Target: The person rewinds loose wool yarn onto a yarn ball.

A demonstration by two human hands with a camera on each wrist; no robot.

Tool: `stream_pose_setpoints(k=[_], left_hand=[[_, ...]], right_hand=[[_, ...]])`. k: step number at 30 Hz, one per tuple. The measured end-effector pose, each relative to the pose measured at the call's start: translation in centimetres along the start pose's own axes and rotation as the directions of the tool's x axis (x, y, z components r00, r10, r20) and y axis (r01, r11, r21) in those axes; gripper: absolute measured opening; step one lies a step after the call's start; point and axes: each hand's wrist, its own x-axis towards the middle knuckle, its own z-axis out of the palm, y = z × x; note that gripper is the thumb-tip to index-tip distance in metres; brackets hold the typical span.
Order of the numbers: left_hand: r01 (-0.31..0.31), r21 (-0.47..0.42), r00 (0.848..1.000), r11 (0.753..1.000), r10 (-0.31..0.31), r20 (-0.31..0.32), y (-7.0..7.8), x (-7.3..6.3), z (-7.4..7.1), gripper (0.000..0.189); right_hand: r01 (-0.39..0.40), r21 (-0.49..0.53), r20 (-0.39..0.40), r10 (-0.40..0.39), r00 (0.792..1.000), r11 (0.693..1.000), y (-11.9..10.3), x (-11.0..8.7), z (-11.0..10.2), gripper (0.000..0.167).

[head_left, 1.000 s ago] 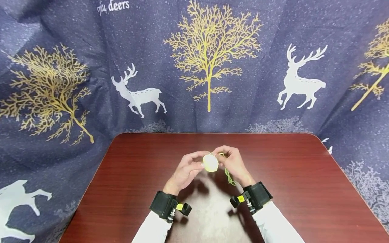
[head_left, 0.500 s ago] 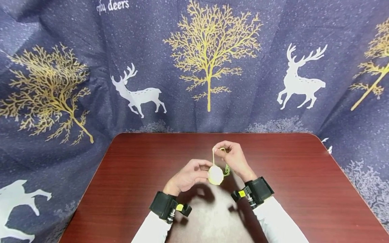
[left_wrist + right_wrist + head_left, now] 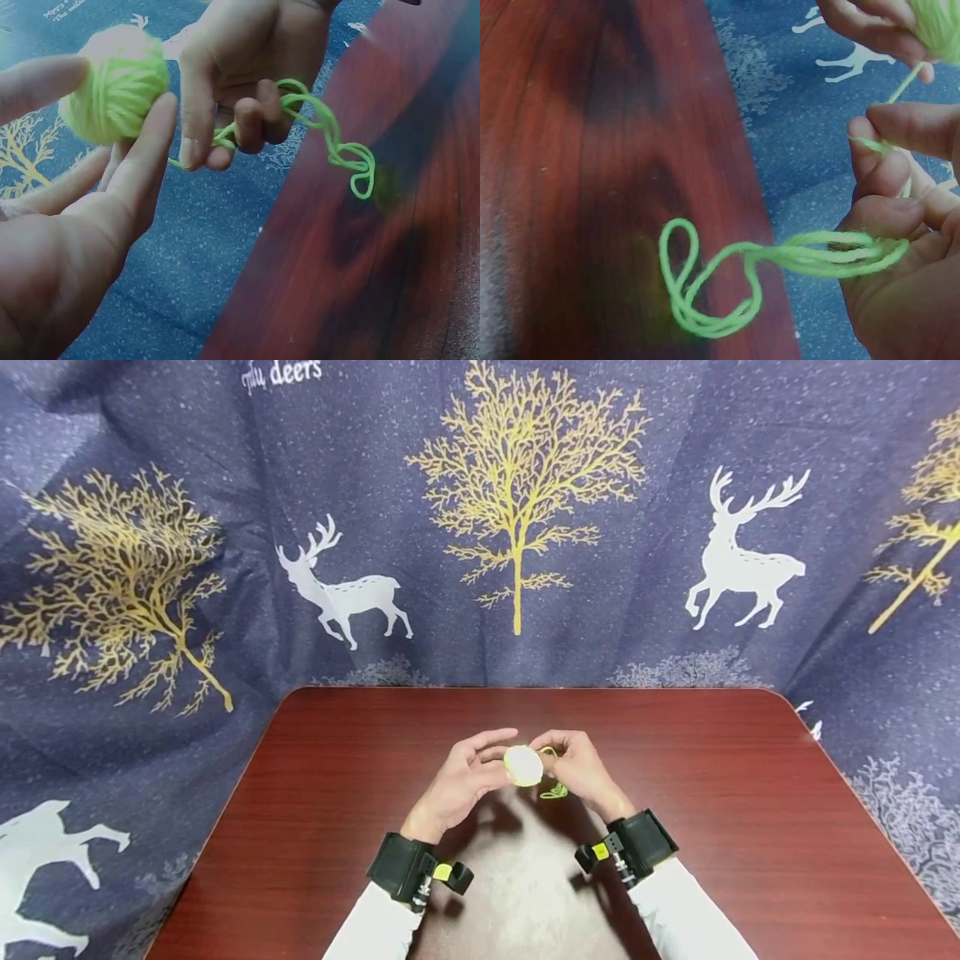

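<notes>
A small ball of bright yellow-green yarn (image 3: 120,86) is held by my left hand (image 3: 459,785), its thumb and fingers around the ball's sides. To the right, my right hand (image 3: 581,774) pinches a strand of the yarn between thumb and forefinger, close beside the ball. In the right wrist view a short strand (image 3: 904,81) runs from the pinch up to the ball. Slack loops of yarn (image 3: 712,300) hang out of the right hand's curled fingers, above the table. Glare washes out the ball's face in the head view.
Both hands are over a reddish-brown wooden table (image 3: 337,760), with a bright light patch (image 3: 517,893) near its front middle. Behind it hangs a dark blue cloth (image 3: 480,660) printed with deer and trees. Each wrist wears a black camera band (image 3: 405,868).
Half a second ago the right hand had drawn a strand up above the ball. Now it has come down beside the ball, while the left hand has raised the ball slightly and turned it.
</notes>
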Motion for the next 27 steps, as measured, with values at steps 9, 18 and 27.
stream_pose_setpoints(k=[9,18,27], left_hand=[[-0.073,-0.031,0.994,0.997,0.070,-0.078,0.1,0.5,0.0,0.049],[-0.069,0.201,0.944,0.977,0.129,-0.305,-0.2,1.1,0.2,0.045],[-0.035,0.492,0.903,0.870,0.238,-0.357,-1.1,1.2,-0.1,0.046]], right_hand=[[0.076,-0.065,0.047,-0.073,0.996,0.995,0.1,-0.8,0.2,0.008],[0.142,-0.130,0.041,-0.138,0.990,0.981,-1.2,-2.2,0.4,0.006],[0.206,-0.195,0.025,-0.205,0.978,0.959,-2.6,-3.2,0.3,0.009]])
